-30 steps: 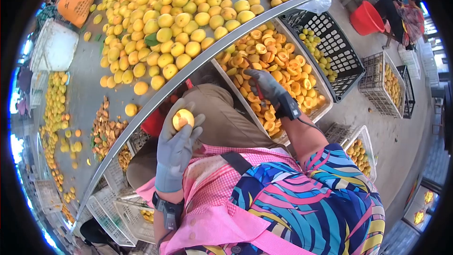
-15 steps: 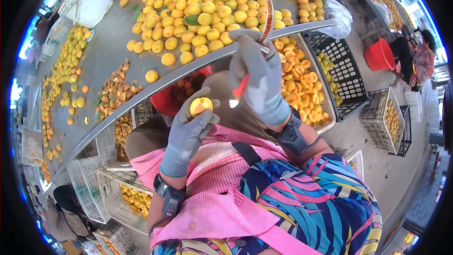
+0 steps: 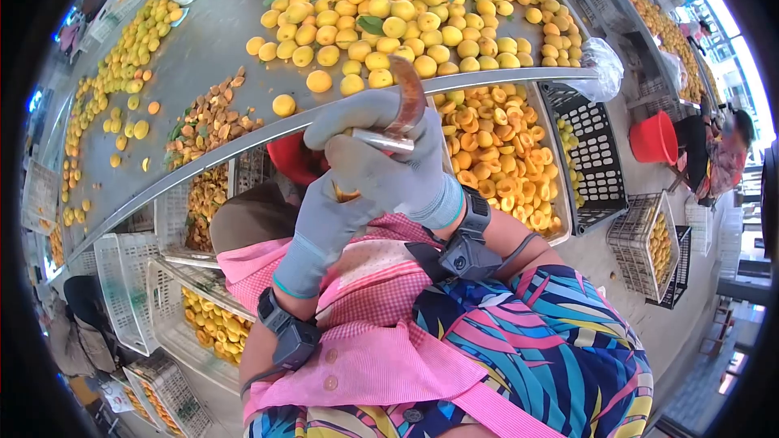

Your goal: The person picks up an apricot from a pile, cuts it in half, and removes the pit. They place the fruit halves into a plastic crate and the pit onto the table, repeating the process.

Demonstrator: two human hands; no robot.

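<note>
My gloved right hand is closed around a curved knife, its hooked, brown-stained blade pointing up above the knuckles. The knife's handle is hidden inside the fist. Just beneath, my gloved left hand is closed on an apricot, of which only a small yellow-orange sliver shows between the gloves. The two hands overlap and touch over my lap. Past them, whole apricots are heaped on the metal table.
A crate of apricot halves stands right of my hands, beside a black crate. Brown pits lie on the table's left. The table's metal edge runs just beyond my hands. A person sits far right near a red bucket.
My right hand has come down and left onto my left hand, so the apricot, in plain sight before, is now mostly covered. The knife has tilted, and the whole view has shifted slightly.
</note>
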